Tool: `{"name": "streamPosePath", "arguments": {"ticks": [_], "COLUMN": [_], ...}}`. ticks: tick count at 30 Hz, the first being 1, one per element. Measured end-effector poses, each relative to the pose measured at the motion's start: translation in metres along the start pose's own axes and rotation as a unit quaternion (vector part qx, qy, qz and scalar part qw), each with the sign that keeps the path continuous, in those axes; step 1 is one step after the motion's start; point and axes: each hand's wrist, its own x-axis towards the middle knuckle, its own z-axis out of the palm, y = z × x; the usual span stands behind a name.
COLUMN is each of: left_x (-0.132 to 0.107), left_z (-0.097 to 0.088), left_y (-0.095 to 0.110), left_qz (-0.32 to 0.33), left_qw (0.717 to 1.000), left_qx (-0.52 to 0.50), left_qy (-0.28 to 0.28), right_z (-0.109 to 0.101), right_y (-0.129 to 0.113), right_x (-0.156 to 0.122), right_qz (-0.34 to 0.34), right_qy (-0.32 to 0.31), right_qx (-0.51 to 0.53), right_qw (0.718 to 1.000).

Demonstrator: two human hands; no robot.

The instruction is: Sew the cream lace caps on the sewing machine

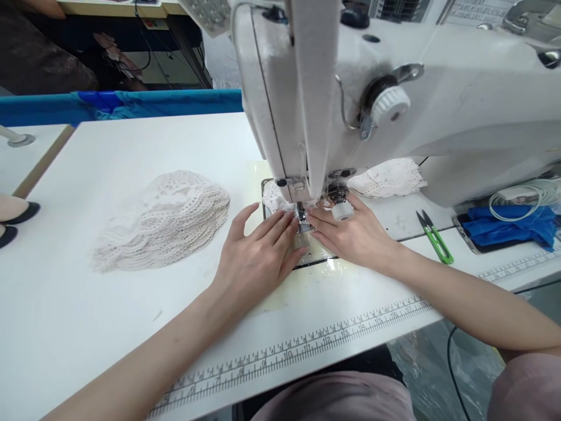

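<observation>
A piece of white lace fabric point(274, 197) lies under the presser foot point(301, 213) of a white sewing machine point(280, 105). My left hand point(258, 248) rests flat left of the needle, fingers stretched out and thumb apart, fingertips on the lace edge. From the other side, my right hand point(355, 234) reaches in beside the presser foot with its fingers extended and fingertips at the lace. Part of that hand is hidden behind a machine knob. More white lace point(390, 178) lies behind my right hand, under the machine arm. Neither hand visibly grips anything.
A stack of lace pieces point(175, 222) lies on the white table point(131, 327) at left. Green thread snips point(435, 237) are at right, near blue cloth point(511, 225) on a dark tray. A printed ruler point(307, 345) runs along the front edge. Another person's hand point(116, 52) shows beyond.
</observation>
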Motion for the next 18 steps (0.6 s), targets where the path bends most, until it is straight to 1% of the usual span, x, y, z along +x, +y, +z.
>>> {"name": "streamPosePath", "arguments": {"ticks": [3, 7, 10, 13, 16, 18], "left_x": [0.0, 0.0, 0.001, 0.002, 0.002, 0.002], "left_z": [-0.001, -0.002, -0.001, -0.001, -0.006, -0.013], "left_y": [0.001, 0.001, -0.004, -0.012, -0.013, -0.009], "left_qz": [0.001, -0.004, -0.018, -0.033, -0.022, -0.006], "left_qw": [1.0, 1.0, 1.0, 0.999, 0.997, 0.997], "left_qx": [0.008, 0.014, 0.016, 0.025, 0.051, 0.071], "left_qy": [-0.001, -0.008, -0.016, -0.036, -0.045, -0.025], "right_z": [-0.001, -0.002, -0.001, -0.001, -0.005, -0.01], "right_y": [0.0, -0.001, -0.001, 0.0, 0.0, -0.002], "right_x": [0.001, 0.003, 0.002, 0.001, 0.0, 0.0], "right_qz": [0.0, 0.005, 0.002, -0.004, -0.01, -0.012], "right_qy": [0.014, 0.013, 0.02, 0.02, 0.025, 0.045], "right_qx": [-0.001, -0.007, -0.006, -0.006, -0.003, -0.009], "right_qw": [1.0, 1.0, 1.0, 1.0, 1.0, 0.999]}}
